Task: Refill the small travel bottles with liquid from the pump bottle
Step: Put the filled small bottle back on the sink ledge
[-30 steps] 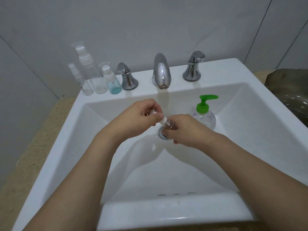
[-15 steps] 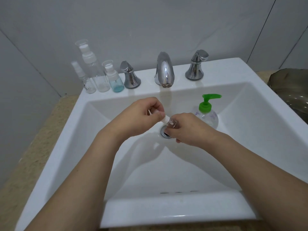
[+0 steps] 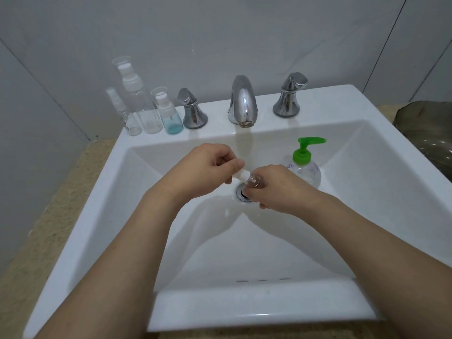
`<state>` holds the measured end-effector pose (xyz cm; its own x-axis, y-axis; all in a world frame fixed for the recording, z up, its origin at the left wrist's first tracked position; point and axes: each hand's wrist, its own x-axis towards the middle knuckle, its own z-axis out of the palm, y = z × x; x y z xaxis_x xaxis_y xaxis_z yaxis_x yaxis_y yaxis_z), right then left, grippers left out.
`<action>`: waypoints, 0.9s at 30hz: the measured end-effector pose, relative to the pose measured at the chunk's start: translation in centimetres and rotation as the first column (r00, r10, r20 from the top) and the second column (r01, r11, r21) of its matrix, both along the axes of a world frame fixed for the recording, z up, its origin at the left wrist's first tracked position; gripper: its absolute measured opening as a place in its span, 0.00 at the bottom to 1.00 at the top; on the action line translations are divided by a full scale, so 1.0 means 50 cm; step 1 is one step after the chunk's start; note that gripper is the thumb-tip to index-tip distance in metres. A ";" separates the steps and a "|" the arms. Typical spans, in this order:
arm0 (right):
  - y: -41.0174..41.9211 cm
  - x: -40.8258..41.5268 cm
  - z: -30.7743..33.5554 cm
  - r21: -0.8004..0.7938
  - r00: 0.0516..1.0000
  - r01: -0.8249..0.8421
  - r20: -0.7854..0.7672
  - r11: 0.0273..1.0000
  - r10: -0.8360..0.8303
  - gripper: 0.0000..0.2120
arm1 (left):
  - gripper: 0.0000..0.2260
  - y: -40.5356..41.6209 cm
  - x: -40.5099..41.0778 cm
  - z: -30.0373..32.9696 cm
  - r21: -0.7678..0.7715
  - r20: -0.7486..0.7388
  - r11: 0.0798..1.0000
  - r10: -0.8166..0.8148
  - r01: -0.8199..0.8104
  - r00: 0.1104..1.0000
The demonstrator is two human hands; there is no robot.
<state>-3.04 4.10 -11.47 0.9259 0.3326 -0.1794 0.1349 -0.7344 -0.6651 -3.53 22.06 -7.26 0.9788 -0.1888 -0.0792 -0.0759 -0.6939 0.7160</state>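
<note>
My right hand (image 3: 276, 189): fingers curled round a small clear travel bottle (image 3: 254, 181), tilted over the drain (image 3: 243, 193); my left hand (image 3: 208, 167): pinching its white cap (image 3: 241, 174), seemingly at the unscrewing step; no filling evident yet. Pump bottle (image 3: 304, 165), green top: upright in the sink (image 3: 367, 192) basin, just beyond my right hand, untouched. Three travel bottles (image 3: 149, 111): capped, standing on the rim's back left corner beside the tap handle (image 3: 193, 111); one holds a little blue liquid; refilling judged mostly ahead.
</note>
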 end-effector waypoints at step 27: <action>0.000 -0.004 0.005 -0.021 1.000 -0.015 0.004 1.000 0.015 0.07 | 0.02 -0.008 -0.005 -0.004 0.052 0.009 0.997 -0.055 0.055 0.998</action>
